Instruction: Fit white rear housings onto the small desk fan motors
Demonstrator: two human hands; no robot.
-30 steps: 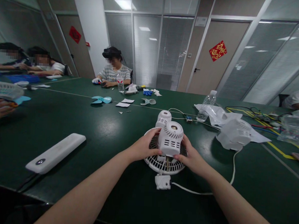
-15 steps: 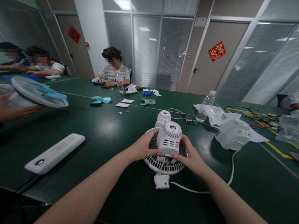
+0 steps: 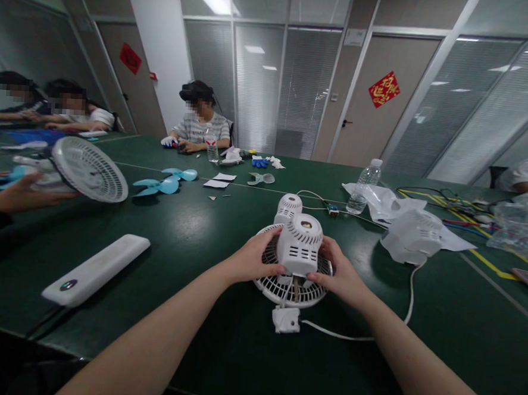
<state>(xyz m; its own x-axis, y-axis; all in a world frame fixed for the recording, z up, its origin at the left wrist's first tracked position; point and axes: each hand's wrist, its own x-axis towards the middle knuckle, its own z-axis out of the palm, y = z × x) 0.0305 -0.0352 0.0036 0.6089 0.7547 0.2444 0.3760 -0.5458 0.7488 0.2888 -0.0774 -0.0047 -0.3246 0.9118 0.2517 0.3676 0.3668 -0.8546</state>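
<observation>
Between my two hands is a white vented fan motor housing (image 3: 300, 247), held upright over a round white fan grille (image 3: 291, 296). My left hand (image 3: 260, 258) grips its left side, thumb at the lower front edge. On the opposite side my right hand (image 3: 334, 272) holds it the same way, fingers curled behind. A second white vented housing piece (image 3: 289, 206) stands just behind. In front of the grille lies a small white plastic part (image 3: 286, 320) joined to a white cable (image 3: 336, 335). The housing's underside and the inside of the grille are mostly hidden.
At left, a co-worker's hand (image 3: 27, 194) holds another fan grille (image 3: 91, 170). A white power bank (image 3: 98, 269) lies nearer me. Blue fan blades (image 3: 156, 185) rest beyond. To the right are a water bottle (image 3: 363, 187), a bagged white part (image 3: 412, 235) and tangled wires (image 3: 455, 203).
My hands and the housing have hardly moved. At left, the co-worker's grille has tilted toward me, and a blue fan blade now lies on the table beside it.
</observation>
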